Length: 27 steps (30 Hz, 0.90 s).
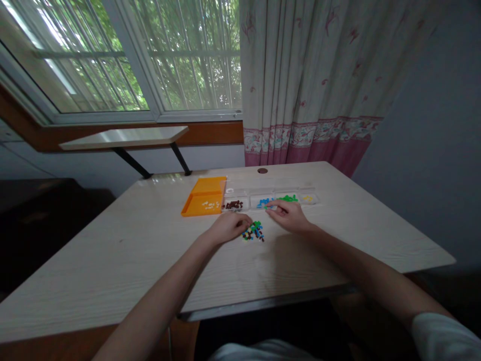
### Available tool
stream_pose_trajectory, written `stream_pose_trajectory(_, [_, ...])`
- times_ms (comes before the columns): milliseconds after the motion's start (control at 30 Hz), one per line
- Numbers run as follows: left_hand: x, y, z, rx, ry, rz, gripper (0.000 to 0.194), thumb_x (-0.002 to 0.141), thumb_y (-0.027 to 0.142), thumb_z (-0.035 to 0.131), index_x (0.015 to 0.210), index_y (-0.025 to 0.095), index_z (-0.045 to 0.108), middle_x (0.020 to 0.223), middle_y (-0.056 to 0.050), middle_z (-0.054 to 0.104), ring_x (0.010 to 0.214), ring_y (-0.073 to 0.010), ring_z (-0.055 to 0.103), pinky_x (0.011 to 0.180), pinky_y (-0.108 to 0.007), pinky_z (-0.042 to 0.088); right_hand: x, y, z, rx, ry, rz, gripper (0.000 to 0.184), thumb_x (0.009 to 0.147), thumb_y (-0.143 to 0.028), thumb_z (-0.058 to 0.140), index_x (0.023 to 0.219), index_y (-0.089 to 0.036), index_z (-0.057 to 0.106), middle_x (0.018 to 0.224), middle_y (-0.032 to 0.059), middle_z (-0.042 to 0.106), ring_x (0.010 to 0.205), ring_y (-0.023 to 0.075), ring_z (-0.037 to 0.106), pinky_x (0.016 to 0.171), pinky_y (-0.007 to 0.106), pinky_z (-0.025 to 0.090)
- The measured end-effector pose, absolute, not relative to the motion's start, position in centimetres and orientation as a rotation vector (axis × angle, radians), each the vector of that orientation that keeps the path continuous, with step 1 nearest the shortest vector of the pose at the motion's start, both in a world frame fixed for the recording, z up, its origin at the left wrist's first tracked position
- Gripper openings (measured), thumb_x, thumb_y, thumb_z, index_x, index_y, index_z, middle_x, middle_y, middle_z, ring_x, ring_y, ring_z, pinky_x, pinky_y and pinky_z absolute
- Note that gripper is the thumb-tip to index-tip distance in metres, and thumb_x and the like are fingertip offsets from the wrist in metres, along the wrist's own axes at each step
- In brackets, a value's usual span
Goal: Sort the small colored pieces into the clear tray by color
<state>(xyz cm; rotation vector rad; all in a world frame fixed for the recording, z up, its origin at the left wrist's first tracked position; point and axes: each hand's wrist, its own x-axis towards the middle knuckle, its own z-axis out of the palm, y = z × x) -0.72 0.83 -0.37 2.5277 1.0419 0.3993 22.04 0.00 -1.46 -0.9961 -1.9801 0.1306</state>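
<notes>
A small mixed pile of green, blue, brown and pale plastic pieces [254,231] lies on the table. My left hand [230,227] rests at the pile's left edge, its fingers curled together; what they hold, if anything, is hidden. My right hand [288,215] is closed in a pinch at the front of the clear trays, with a tiny green piece [266,207] at its fingertips. Just behind those fingertips are blue pieces [264,202] in one compartment. Green pieces [288,198] fill another compartment, partly behind my right hand.
An open orange box [205,185] holds white pieces [211,204] at the left. Brown pieces [233,204] and yellow pieces [308,198] sit in other clear compartments. A raised shelf [128,136] stands at the table's back left, near the window. A curtain [300,90] hangs behind the table [150,260].
</notes>
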Motion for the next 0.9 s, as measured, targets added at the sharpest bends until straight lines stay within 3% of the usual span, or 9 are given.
stream_pose_trajectory(500, [-0.92, 0.97, -0.60, 2.608, 1.183, 0.350, 0.026, 0.080, 0.027, 0.044, 0.095, 0.018, 0.063, 0.070, -0.002, 0.065, 0.059, -0.0116, 0.056, 0.055, -0.019, 0.037, 21.97, -0.01, -1.40, -0.921, -1.869, 0.142, 0.023, 0.077, -0.034, 0.056, 0.084, -0.015, 0.067, 0.044, -0.0061, 0.039, 0.040, 0.0056, 0.035, 0.042, 0.017, 0.031])
stream_pose_trajectory(900, [-0.95, 0.92, -0.48, 2.628, 1.135, 0.312, 0.024, 0.082, 0.027, 0.043, 0.090, 0.018, 0.064, 0.068, -0.003, 0.065, 0.057, -0.0113, 0.055, 0.054, -0.018, 0.036, 22.78, 0.28, -1.08, -0.986, -1.932, 0.100, 0.024, 0.079, -0.035, 0.053, 0.088, -0.017, 0.066, 0.045, -0.0064, 0.037, 0.040, 0.0057, 0.035, 0.045, 0.017, 0.031])
